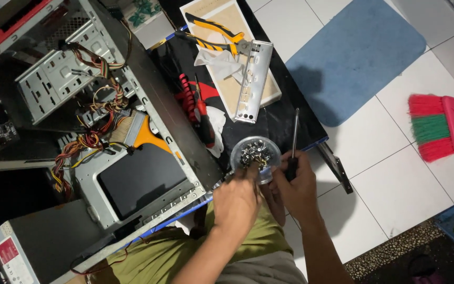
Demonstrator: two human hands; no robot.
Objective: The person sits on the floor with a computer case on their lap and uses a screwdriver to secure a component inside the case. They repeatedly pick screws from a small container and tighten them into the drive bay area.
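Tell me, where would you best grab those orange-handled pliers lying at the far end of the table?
Probably by the two handles. The pliers lie flat on a pale board, their metal nose toward the silver metal plate and a white cloth just below. The handles spread apart toward the left, with free room above them, so coming down from above onto the handle end and closing around both looks easiest.

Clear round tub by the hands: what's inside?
The clear tub holds a heap of small metal screws. The left hand dips its fingers into the near rim, covering that part and whatever lies beneath the heap.
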